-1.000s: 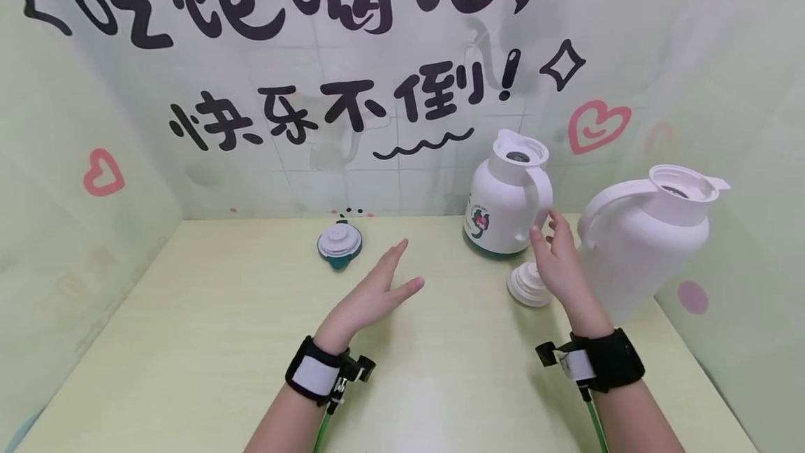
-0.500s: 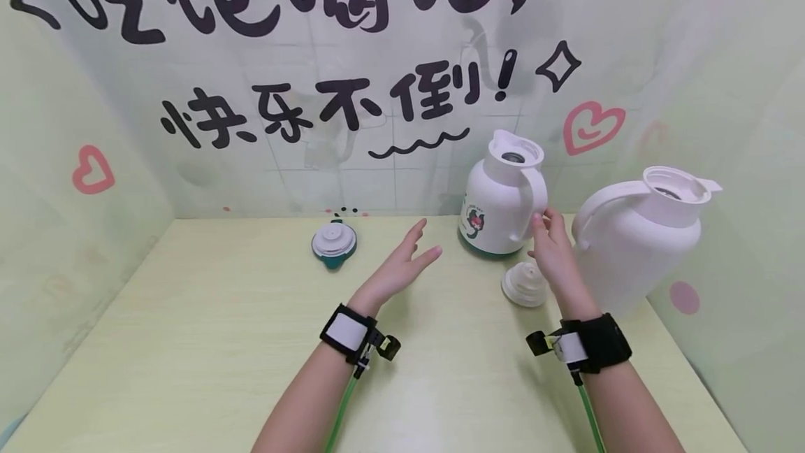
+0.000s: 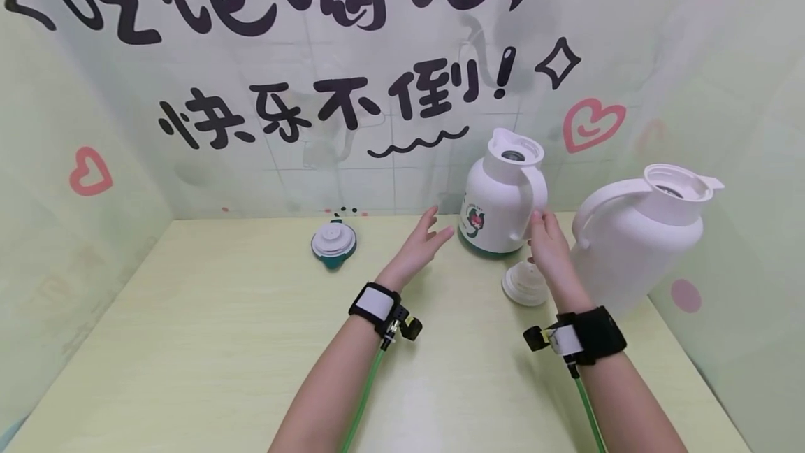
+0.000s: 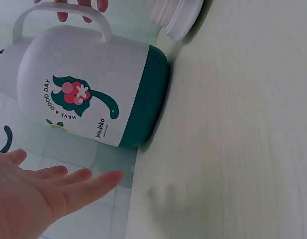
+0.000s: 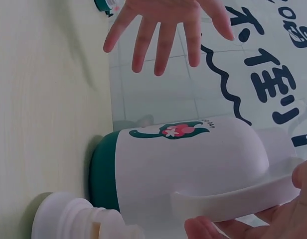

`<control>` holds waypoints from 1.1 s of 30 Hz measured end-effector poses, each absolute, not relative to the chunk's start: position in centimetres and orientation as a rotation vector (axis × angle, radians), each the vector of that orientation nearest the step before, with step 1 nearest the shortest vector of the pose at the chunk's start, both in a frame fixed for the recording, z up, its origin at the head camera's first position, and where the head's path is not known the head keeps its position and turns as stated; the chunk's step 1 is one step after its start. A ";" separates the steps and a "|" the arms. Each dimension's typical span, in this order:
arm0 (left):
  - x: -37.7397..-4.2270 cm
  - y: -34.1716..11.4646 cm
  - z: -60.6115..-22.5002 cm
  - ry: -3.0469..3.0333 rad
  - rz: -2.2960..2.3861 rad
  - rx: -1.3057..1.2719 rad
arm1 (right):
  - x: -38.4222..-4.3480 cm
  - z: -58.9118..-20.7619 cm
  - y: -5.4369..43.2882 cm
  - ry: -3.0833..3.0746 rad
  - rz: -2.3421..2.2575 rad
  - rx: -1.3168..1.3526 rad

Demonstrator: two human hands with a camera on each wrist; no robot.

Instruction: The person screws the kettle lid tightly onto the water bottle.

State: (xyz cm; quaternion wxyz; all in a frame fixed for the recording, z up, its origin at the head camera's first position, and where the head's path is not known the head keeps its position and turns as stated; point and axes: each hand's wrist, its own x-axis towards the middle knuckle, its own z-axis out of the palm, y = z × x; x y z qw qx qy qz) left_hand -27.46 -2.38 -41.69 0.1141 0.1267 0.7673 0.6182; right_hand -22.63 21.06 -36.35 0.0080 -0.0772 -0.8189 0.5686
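A small white thermos jug [image 3: 497, 194] with a green base and a flower print stands upright on the table at the back, its top uncovered. My right hand [image 3: 551, 247] is at its handle, with fingers passing round the handle and the thumb on it in the right wrist view. Left of the jug, my left hand [image 3: 415, 249] hovers above the table, fingers spread and holding nothing. In the left wrist view this open palm [image 4: 24, 199] lies beside the jug's printed body [image 4: 83, 84].
A larger white jug [image 3: 641, 243], also uncovered, stands at the right, close by my right forearm. A white stopper [image 3: 525, 285] sits in front of the small jug. Farther left lies a white and green lid [image 3: 334, 242]. A printed curtain [image 3: 251, 145] hangs behind the table [image 3: 220, 341].
My left hand has moved right and slightly farther back, nearer the small jug. My right hand has closed in from beside the handle to hold it. The jugs stay in place.
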 end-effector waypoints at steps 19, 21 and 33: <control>-31.3 1.0 -42.7 2.160 1.925 0.310 | -23.8 -37.7 21.1 -2.420 1.959 -0.234; -31.6 1.3 -42.8 2.151 1.950 0.294 | -23.9 -37.7 21.1 -2.412 1.956 -0.233; -32.5 3.0 -43.2 2.104 2.035 0.253 | -24.4 -37.9 21.2 -2.376 1.953 -0.290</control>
